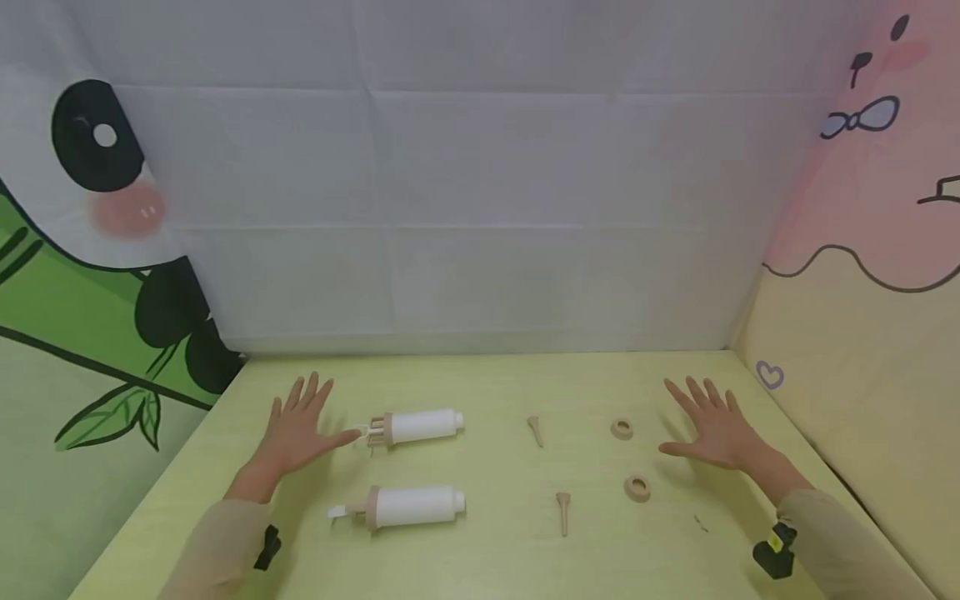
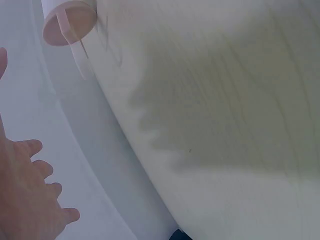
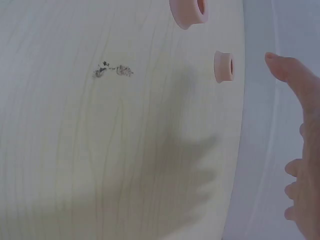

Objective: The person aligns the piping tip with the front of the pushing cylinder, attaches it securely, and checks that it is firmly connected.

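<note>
My left hand (image 1: pixel 296 433) is spread over the table's left side, fingers straight, holding nothing. Its thumb tip overlaps the handle end of the upper white cylinder with a beige collar (image 1: pixel 423 426) in the head view. Below that lies a second white cylinder (image 1: pixel 416 507), also with a beige collar and a rod with a white tip at its left end. On the right, my right hand (image 1: pixel 712 429) is spread with nothing in it. Nearest to it are two beige rings, the upper ring (image 1: pixel 622 429) and the lower ring (image 1: pixel 637 488). Both hands cast shadows on the tabletop.
Between cylinders and rings lie two small beige funnel-shaped pieces, one upper (image 1: pixel 535 431) and one lower (image 1: pixel 563 512). A dark mark (image 1: pixel 701 523) shows on the pale yellow table (image 1: pixel 495 567). A white sheet (image 1: pixel 480 208) hangs behind, with printed cartoon sheets at both sides.
</note>
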